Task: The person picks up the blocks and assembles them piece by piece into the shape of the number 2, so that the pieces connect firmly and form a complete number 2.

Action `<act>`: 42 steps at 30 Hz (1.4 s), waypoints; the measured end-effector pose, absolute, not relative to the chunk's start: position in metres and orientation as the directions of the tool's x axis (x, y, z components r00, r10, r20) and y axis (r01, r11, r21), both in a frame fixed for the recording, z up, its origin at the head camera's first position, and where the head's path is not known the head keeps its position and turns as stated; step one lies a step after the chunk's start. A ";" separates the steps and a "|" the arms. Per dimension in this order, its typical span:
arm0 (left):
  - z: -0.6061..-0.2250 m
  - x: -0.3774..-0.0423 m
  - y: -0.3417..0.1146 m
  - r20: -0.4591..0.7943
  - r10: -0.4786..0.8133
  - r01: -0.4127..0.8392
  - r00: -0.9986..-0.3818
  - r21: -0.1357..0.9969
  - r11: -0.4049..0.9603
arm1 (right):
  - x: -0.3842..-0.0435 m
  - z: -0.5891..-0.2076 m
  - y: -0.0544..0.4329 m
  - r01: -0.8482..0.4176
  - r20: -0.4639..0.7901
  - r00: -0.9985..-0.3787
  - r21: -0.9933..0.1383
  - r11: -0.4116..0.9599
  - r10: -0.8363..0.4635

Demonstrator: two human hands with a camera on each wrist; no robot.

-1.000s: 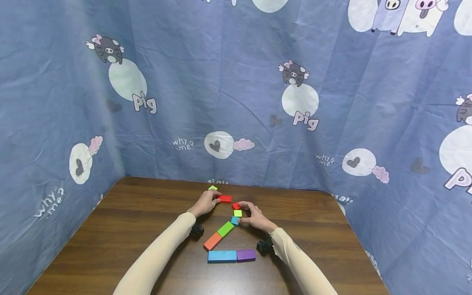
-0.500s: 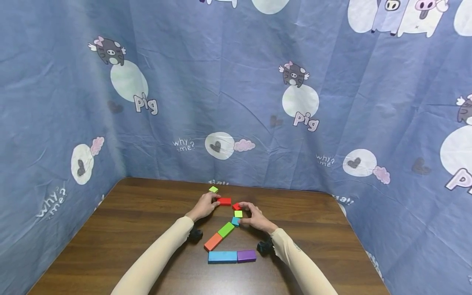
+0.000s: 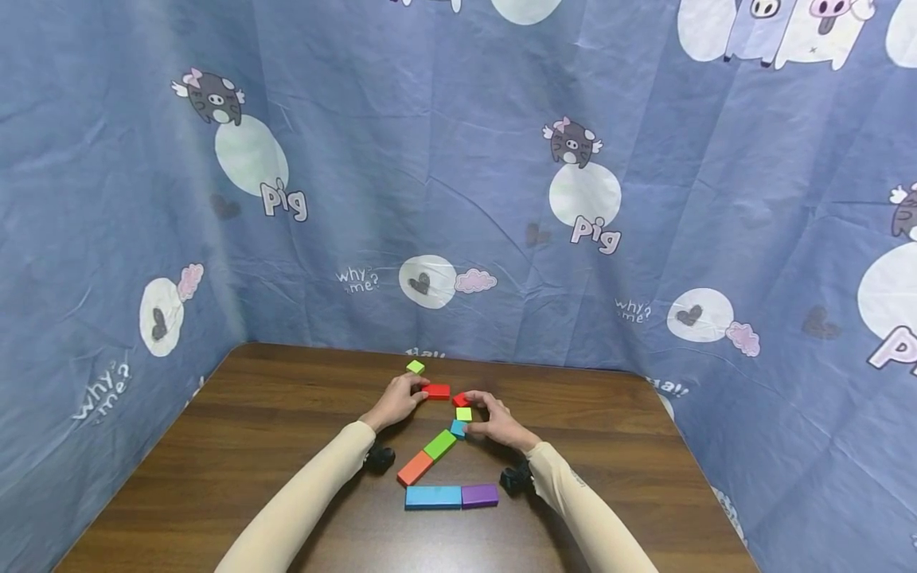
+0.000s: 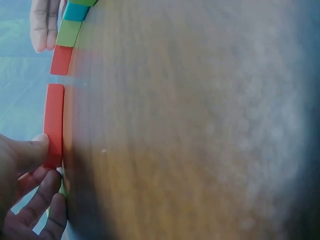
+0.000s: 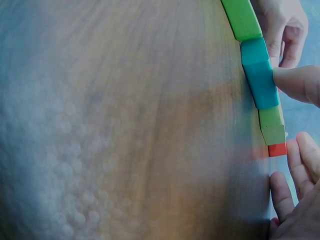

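My left hand (image 3: 396,400) pinches a long red block (image 3: 438,391) between thumb and fingers at its left end. A small gap separates that block from a small red block (image 3: 461,399). Below it, a yellow-green block (image 3: 464,415) and a small blue block (image 3: 458,429) continue the curved row. My right hand (image 3: 501,426) is on the row's right side. Its thumb (image 5: 300,82) touches the blue block, and its other fingers reach out straight beside the small red block. A green block (image 3: 440,445) and an orange block (image 3: 415,468) extend the line downward.
Nearer the front lie a long blue block (image 3: 433,497) and a purple block (image 3: 479,496), end to end. Another yellow-green block (image 3: 415,367) sits behind my left hand. The brown wooden table (image 3: 286,414) ends at a blue patterned curtain (image 3: 466,199).
My left hand has brought the long red block slightly toward me, leaving more space from the rear yellow-green block. My right hand has stayed beside the small blocks.
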State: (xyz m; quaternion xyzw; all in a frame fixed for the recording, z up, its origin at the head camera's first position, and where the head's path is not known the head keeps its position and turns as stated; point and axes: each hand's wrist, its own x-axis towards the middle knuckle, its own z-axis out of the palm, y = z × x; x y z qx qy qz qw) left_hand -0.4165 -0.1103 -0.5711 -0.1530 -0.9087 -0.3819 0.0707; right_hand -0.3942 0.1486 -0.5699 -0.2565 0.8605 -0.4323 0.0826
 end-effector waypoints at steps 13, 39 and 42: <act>-0.566 -0.420 -0.112 0.210 0.257 0.331 -0.943 0.665 0.670 | -0.396 -0.569 0.148 -0.378 0.088 -0.852 -0.785 0.491 -0.516; -0.570 -0.421 -0.111 0.248 0.284 0.377 -0.926 0.659 0.651 | -0.395 -0.571 0.149 -0.371 0.103 -0.855 -0.807 0.460 -0.508; -0.570 -0.420 -0.110 0.253 0.280 0.377 -0.926 0.654 0.657 | -0.395 -0.571 0.148 -0.362 0.102 -0.857 -0.816 0.451 -0.505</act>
